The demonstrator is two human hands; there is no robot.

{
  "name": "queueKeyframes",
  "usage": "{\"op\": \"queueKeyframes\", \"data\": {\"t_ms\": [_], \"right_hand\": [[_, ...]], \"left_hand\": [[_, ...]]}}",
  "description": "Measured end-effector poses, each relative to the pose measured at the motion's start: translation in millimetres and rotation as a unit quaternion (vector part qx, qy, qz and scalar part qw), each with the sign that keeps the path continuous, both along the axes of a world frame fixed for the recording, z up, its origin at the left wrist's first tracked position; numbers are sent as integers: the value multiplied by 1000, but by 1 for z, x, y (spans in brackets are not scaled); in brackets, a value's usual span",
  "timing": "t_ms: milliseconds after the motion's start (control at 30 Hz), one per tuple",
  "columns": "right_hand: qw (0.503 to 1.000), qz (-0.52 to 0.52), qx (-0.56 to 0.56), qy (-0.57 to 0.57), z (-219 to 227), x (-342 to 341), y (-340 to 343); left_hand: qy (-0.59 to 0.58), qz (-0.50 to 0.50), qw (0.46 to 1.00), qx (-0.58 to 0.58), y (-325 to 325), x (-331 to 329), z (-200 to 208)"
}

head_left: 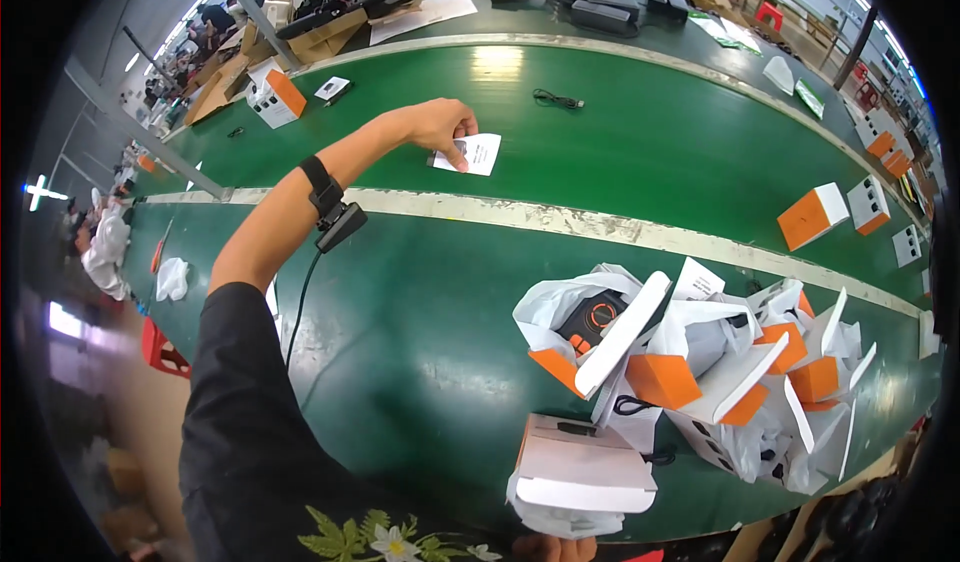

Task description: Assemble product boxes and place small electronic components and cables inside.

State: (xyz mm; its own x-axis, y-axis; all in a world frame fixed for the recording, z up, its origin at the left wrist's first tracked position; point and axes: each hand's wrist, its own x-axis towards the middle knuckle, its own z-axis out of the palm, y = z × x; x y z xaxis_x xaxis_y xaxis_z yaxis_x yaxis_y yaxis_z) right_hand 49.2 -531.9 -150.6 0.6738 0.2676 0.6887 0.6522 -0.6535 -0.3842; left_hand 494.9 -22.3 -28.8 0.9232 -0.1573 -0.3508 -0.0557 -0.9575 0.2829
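Note:
My left arm reaches out across the table to the green belt. There my left hand [440,127] pinches a white printed leaflet [482,154] between thumb and fingers; a dark patch shows beside the thumb. At the lower edge, my right hand [556,548] shows only a few knuckles, below an open white box [585,460] with a plastic bag under its flap. Whether it grips the box cannot be seen. Right of centre, a black device with orange rings [600,314] sits bagged in an open white-and-orange box.
More opened boxes [735,372] with bags crowd the table's right side. On the belt lie a coiled black cable [558,100], a small white-and-black item [333,89] and closed boxes [812,216]. A pale rail [560,220] divides table from belt. A black cable [298,312] hangs from my left wrist strap.

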Motion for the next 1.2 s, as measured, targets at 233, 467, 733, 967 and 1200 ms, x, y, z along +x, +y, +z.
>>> {"op": "queueKeyframes", "data": {"t_ms": [233, 467, 733, 967, 1200], "right_hand": [[999, -23, -34, 0, -5, 11, -3], [997, 48, -41, -31, -3, 48, -13], [999, 23, -38, -2, 26, 15, 5], [996, -52, 5, -70, 43, 7, 42], [1000, -28, 2, -1, 63, 11, 56]], "left_hand": [[-99, -99, 987, -82, -46, 86, 1], [-269, -93, 955, -88, -77, 153, -57], [-254, -14, 937, -239, -47, -23, 3], [-143, 316, 930, -126, 101, -393, 28], [-247, 254, 935, -25, 188, -398, 19]]}}
